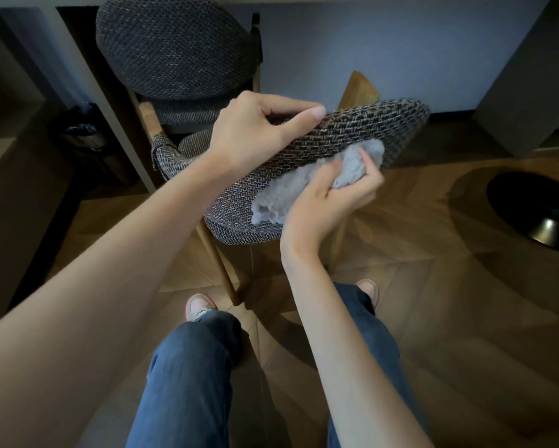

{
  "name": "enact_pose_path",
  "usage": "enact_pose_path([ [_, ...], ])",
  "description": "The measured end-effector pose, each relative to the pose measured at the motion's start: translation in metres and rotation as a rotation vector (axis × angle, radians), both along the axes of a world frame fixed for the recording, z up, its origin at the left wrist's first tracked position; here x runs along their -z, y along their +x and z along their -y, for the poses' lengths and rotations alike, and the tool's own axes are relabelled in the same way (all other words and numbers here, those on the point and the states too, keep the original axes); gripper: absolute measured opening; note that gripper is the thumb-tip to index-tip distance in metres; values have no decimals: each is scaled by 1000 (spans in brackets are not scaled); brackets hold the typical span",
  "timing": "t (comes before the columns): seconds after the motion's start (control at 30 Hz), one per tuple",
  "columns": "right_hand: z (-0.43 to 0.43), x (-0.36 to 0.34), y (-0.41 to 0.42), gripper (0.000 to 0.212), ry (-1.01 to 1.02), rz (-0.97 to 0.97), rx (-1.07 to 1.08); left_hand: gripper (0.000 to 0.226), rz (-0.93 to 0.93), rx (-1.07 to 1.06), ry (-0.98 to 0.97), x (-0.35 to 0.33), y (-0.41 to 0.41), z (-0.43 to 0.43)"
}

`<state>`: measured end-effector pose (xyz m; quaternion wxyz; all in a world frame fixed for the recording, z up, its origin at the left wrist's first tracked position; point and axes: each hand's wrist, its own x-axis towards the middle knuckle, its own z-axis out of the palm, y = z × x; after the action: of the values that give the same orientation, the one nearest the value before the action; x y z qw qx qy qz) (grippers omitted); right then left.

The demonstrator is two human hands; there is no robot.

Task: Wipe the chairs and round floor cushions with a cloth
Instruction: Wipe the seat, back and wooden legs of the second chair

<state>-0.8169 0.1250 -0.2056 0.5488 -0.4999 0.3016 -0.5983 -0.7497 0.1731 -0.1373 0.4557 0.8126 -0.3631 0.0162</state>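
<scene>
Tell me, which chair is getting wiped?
The nearer chair: the right hand presses the cloth on it. The far chair stands untouched.

Your view is dim and warm, with soft shadows pooling on the floor [433, 302], a glint on the black base [514, 195], wide-angle bending at the edges and slight softness throughout.

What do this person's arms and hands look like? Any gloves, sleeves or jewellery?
The left forearm and right forearm are bare, with no sleeve in view. The left hand and the right hand wear no gloves; no ring, watch or bracelet shows. The visible nails look short and unpainted.
</scene>
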Motion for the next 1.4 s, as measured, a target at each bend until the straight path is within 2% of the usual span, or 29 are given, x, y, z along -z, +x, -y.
enact_pose_path([
  [0.07, 4, -23, -6, 28, -133, 46, 12, 23, -84, 75, -101, -1, 4, -7],
  [0.13, 15, -31, -12, 29, -333, -1, 16, 22, -98, 70, -128, 4, 5, -15],
  [0.3, 46, 14, -19, 37, -865, -307, -90, 31, -31, -5, -92, 30, 9, -37],
  [0.47, 79, 59, -16, 55, -1179, -500, -113, 31, 20, 22, -112, 37, 9, -39],
  [0.57, 88, 83, -15, 61, -1252, -549, -132, 30, 89, 33, -149, 43, 10, -39],
  [0.77, 91, 130, -16, 45, -1298, -671, -149, 30, 156, 19, -175, 46, 10, -39],
  [0.87, 99, 156, -21, 53, -1364, -875, -267, 29, 147, 2, -160, 46, 10, -40],
  [0.97, 101, 164, -31, 49, -1312, -1202, -589, 29, 139, -1, -154, 45, 8, -40],
  [1.0, 97, 159, -37, 54, -1305, -1208, -630, 30, 133, -1, -153, 45, 8, -40],
  [1.03, 92, 154, -41, 57, -1305, -1133, -617, 30, 128, 0, -152, 44, 8, -40],
  [1.13, 65, 112, -50, 51, -1285, -664, -495, 30, 118, 14, -152, 43, 9, -43],
  [1.23, 49, 57, -39, 48, -1308, -362, -286, 30, 94, 50, -152, 45, 11, -46],
  [1.3, 47, 29, -29, 44, -1283, -296, -176, 30, 68, 76, -155, 46, 13, -48],
  [1.4, 45, 31, -25, 31, -1306, -351, -99, 31, 48, 106, -160, 47, 17, -52],
])
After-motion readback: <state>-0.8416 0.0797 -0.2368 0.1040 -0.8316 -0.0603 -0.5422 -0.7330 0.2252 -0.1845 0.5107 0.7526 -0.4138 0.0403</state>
